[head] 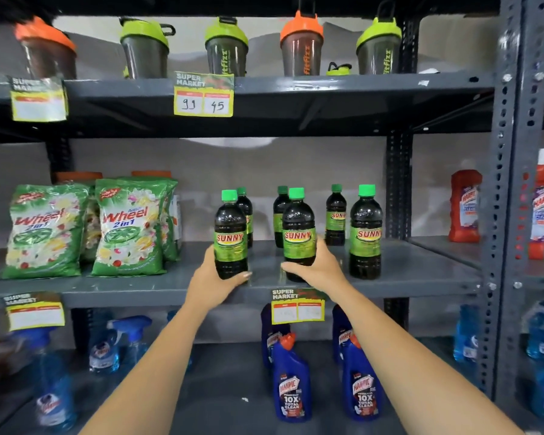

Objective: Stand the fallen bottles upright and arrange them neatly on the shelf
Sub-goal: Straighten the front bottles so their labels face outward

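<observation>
Several dark SUNNY bottles with green caps stand upright on the grey middle shelf point(421, 271). My left hand point(212, 281) grips the front left bottle point(230, 233) near its base. My right hand point(318, 266) wraps the lower part of the front middle bottle point(298, 230). A third front bottle point(365, 230) stands free at the right. Three more bottles stand behind: one point(245, 211) at the left, one point(280, 211) in the middle, one point(336, 215) at the right. Every bottle in view is upright.
Green Wheel detergent bags point(129, 227) fill the shelf's left part. Shaker bottles point(302, 42) line the upper shelf. Blue Harpic bottles point(291, 381) and spray bottles point(129, 340) stand on the lower shelf. Red Harpic bottles point(464, 205) sit right, past the steel upright point(503, 183).
</observation>
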Demonstrator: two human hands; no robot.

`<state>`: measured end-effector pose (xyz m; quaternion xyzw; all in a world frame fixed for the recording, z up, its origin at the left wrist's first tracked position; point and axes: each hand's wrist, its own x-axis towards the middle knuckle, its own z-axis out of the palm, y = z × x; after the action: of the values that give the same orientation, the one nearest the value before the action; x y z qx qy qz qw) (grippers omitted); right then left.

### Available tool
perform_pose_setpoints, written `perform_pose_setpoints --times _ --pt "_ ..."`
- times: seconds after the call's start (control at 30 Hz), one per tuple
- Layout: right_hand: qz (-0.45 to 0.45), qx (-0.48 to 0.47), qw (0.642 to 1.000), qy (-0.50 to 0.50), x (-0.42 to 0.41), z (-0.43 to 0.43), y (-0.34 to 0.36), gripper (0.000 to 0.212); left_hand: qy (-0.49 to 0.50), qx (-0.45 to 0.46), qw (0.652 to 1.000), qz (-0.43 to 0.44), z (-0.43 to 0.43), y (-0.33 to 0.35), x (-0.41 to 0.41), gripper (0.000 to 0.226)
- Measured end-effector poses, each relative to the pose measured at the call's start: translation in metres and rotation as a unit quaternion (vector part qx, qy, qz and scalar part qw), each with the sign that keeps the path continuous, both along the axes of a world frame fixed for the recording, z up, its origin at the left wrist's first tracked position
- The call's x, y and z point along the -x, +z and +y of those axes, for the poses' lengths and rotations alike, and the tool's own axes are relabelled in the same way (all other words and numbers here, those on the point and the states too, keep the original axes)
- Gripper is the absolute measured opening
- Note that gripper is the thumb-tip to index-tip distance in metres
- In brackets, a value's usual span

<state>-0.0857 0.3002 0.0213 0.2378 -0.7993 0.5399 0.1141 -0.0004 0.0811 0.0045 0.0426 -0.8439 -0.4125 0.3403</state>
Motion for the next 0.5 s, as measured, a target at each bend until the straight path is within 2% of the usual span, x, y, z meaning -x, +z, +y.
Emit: perform_pose_setpoints --times 0.1,0.2,0.5 --pt "0.011 0.011 0.999 -0.047 0.0017 -0.0015 -0.0026 0.07 0.018 0.014 1.0 0.005 -0.0075 0.0007 0.0041 0.078" --pt "0.028 0.008 0.997 -0.074 -0.0012 -0.0019 -0.0043 0.066 0.018 0.015 1.0 0.006 -0.0092 0.0001 0.0054 0.076" --pt "-0.003 -0.001 1.0 -0.023 -0.0046 0.0018 0.0005 0.066 0.028 0.021 0.999 0.0 -0.0073 -0.0007 0.0036 0.075"
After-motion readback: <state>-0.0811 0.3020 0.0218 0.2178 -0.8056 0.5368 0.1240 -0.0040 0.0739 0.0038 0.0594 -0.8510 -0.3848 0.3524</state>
